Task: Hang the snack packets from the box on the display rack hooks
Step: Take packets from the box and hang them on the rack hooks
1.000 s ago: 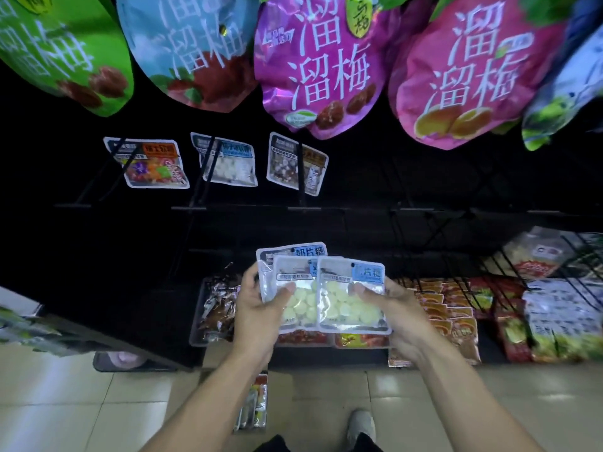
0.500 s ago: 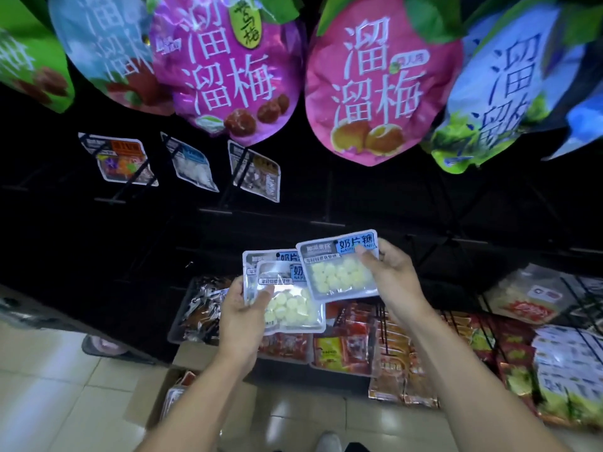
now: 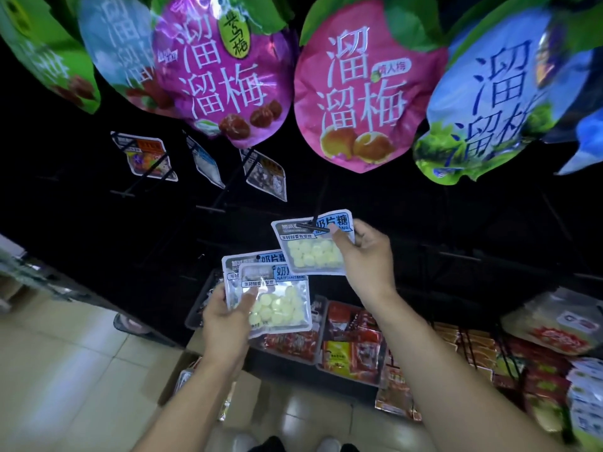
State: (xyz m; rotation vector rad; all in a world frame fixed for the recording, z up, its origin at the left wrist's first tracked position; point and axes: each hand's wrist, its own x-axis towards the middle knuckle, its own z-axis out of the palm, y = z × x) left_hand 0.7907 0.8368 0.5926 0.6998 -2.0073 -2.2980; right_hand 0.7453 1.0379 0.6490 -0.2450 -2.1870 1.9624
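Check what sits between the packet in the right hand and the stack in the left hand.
Nothing, in the head view: the raised packet in the right hand overlaps the top corner of the stack held by the left hand.

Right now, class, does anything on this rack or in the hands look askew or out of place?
Nothing looks damaged or spilled. The packet in the right hand is tilted at the hook; the left hand holds two more packets.
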